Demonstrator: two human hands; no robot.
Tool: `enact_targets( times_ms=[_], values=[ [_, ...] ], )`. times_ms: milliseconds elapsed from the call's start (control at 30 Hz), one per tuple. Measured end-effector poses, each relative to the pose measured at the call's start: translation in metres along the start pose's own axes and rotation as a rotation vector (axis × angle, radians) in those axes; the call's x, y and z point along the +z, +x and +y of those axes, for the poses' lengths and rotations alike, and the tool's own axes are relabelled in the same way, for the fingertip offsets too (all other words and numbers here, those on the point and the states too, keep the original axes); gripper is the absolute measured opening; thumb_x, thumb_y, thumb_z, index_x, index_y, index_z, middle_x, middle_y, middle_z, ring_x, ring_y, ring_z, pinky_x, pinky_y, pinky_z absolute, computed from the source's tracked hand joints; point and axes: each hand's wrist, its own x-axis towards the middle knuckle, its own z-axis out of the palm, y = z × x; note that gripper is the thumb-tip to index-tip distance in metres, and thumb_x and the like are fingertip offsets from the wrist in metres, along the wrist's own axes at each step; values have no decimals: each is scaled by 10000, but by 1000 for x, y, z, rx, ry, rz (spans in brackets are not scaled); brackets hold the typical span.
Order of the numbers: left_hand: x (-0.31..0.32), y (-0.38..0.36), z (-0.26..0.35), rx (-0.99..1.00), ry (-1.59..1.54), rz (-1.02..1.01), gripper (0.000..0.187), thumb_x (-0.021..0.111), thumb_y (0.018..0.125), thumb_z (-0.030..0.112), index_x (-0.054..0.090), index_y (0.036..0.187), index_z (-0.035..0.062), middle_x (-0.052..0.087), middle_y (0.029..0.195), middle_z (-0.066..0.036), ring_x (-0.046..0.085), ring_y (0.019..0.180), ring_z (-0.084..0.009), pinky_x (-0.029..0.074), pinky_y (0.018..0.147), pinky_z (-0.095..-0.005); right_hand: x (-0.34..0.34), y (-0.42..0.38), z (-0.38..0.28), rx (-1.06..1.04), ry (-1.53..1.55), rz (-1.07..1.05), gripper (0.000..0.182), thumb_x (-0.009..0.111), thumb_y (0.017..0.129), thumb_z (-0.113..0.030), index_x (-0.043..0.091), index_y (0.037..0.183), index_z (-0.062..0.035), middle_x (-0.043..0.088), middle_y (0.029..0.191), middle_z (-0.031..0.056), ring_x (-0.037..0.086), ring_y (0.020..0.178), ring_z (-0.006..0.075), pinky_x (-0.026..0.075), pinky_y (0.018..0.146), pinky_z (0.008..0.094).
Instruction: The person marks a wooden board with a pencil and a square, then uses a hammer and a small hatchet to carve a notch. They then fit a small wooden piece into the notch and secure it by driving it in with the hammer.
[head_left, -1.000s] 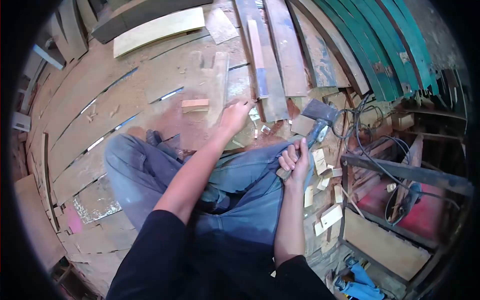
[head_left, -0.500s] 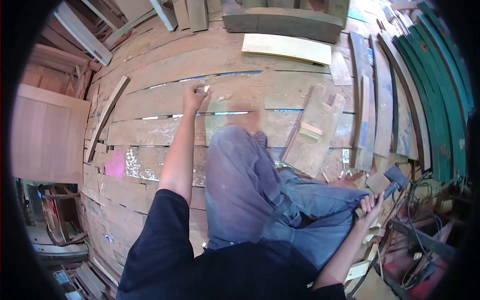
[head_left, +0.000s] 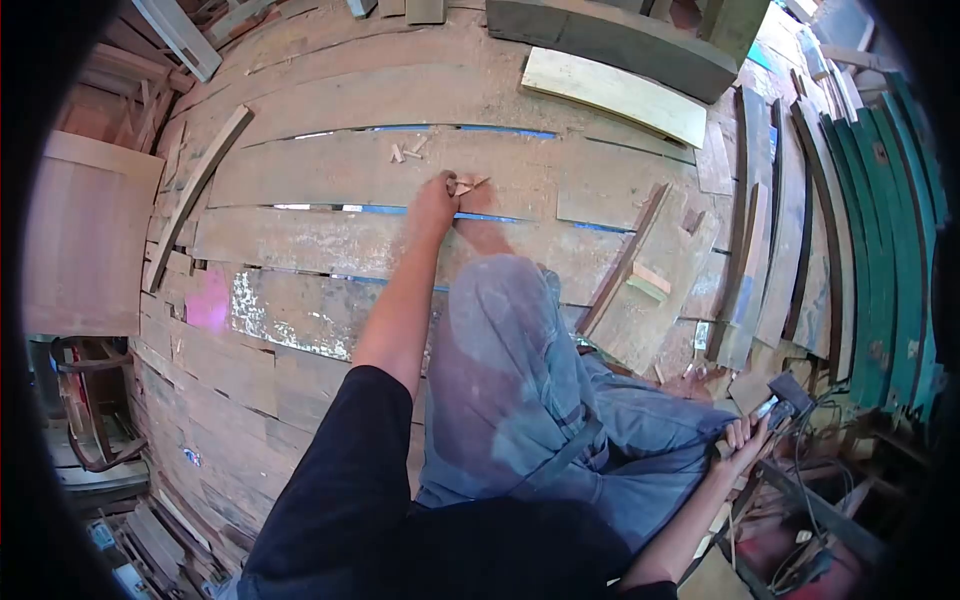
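My left hand (head_left: 436, 203) is low over the floorboards in front of my raised knee, its fingers closed round a small pale wood piece (head_left: 470, 186). Beyond it, several small wood bits (head_left: 407, 151) lie on the floorboards (head_left: 330, 240). At the lower right, my right hand (head_left: 741, 446) grips a hammer (head_left: 790, 395), whose dark head points away from me, beside my bent leg.
A loose plank with a small block (head_left: 650, 281) on it lies right of my knee. A pale board (head_left: 615, 95) and a thick beam (head_left: 610, 40) lie farther ahead. Green slats (head_left: 880, 250) line the right side, with cables below. A narrow strip (head_left: 200, 195) lies on the left.
The view has shifted. My left hand has moved right, nearer my foot, and small wood bits now show on the floor beyond it. My right hand keeps its hold on the hammer.
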Motion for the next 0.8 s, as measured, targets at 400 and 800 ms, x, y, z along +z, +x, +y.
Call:
enact_targets(
  times_ms=[400, 800],
  values=[
    [7, -10, -6, 178, -73, 230, 415, 588, 783, 49, 640, 1186, 132, 615, 1152, -166, 610, 1020, -362, 509, 870, -443, -9, 7, -2, 12, -39, -24, 365, 453, 1046, -363, 443, 809, -86, 291, 530, -39, 232, 372, 53, 223, 311, 221],
    [0, 92, -102, 87, -63, 266, 501, 651, 816, 157, 582, 1306, 81, 558, 1225, -278, 555, 1131, -432, 462, 982, -479, -13, 11, -5, 46, -112, -30, 359, 503, 1026, -374, 459, 816, -86, 313, 522, -39, 280, 368, 52, 254, 310, 224]
  ],
)
